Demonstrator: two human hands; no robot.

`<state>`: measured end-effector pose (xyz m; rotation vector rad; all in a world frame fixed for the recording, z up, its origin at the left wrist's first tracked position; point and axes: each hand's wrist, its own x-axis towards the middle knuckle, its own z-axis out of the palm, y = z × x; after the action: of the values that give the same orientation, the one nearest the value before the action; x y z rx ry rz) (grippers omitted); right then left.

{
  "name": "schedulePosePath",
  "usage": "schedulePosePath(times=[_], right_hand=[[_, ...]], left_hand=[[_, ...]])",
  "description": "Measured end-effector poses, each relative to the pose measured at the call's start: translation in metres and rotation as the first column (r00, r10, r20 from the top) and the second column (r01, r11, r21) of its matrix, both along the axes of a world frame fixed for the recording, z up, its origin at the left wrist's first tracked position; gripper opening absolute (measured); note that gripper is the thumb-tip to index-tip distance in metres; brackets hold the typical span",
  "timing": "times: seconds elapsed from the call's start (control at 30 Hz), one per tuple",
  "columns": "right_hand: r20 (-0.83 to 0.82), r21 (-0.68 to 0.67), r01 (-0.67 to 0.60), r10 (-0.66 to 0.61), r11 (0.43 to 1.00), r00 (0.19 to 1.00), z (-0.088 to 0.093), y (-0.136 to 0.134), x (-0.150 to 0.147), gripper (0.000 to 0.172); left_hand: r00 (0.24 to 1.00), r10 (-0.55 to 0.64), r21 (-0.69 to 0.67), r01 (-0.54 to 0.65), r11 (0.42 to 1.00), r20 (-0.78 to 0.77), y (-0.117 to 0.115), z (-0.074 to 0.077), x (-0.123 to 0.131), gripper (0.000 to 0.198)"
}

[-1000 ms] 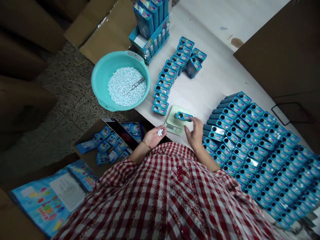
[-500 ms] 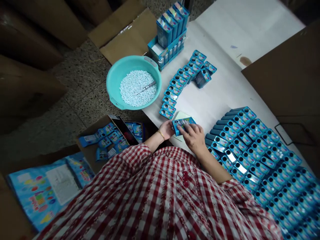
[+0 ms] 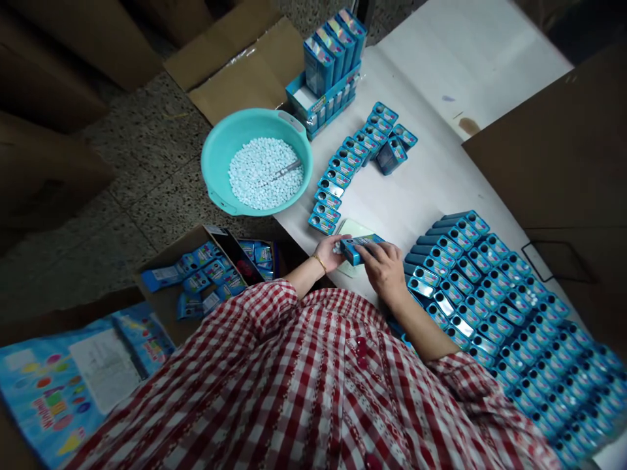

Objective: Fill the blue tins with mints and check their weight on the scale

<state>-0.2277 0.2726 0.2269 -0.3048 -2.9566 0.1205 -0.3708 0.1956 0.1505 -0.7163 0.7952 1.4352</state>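
My right hand (image 3: 386, 267) grips a small blue tin (image 3: 361, 247) tipped on its side just above a pale green scale (image 3: 356, 230). My left hand (image 3: 332, 252) is cupped against the tin's open end, with a few white tablets (image 3: 336, 247) showing in its palm. A teal basin (image 3: 219, 151) full of white tablets, with a metal scoop lying in it, sits to the left at the table's edge. A curved row of open blue tins (image 3: 343, 171) runs from the scale toward the back.
A large block of blue tins (image 3: 499, 294) fills the table's right side. A display box of tall blue packs (image 3: 326, 62) stands at the back. A carton of blue packets (image 3: 206, 277) sits on the floor at left. Brown cardboard (image 3: 553, 150) rises at right.
My right hand took the tin off the scale and brought it to my left hand, which held tablets in an open palm. Both hands now meet at the tin.
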Motion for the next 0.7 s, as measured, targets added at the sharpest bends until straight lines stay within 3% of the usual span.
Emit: schedulePosePath(times=[0.07, 0.23, 0.47, 0.7], right_hand=[[-0.026, -0.005, 0.028, -0.028, 1.0, 0.999, -0.001, -0.002, 0.006, 0.047], [-0.001, 0.083, -0.056, 0.057, 0.995, 0.998, -0.002, -0.009, 0.015, 0.049], [-0.037, 0.082, 0.054, -0.052, 0.995, 0.998, 0.005, -0.007, 0.019, 0.052], [-0.016, 0.093, 0.047, -0.046, 0.995, 0.999, -0.005, -0.003, 0.027, 0.052]], left_hand=[[1.0, -0.013, -0.004, 0.013, 1.0, -0.017, 0.001, 0.002, 0.0, 0.019], [0.998, -0.057, -0.011, 0.057, 0.998, 0.0, 0.006, 0.004, 0.005, 0.021], [0.997, -0.044, -0.001, 0.044, 0.999, 0.065, 0.012, -0.001, 0.015, 0.017], [0.994, -0.067, 0.029, 0.065, 0.997, 0.089, 0.02, 0.006, 0.017, 0.016]])
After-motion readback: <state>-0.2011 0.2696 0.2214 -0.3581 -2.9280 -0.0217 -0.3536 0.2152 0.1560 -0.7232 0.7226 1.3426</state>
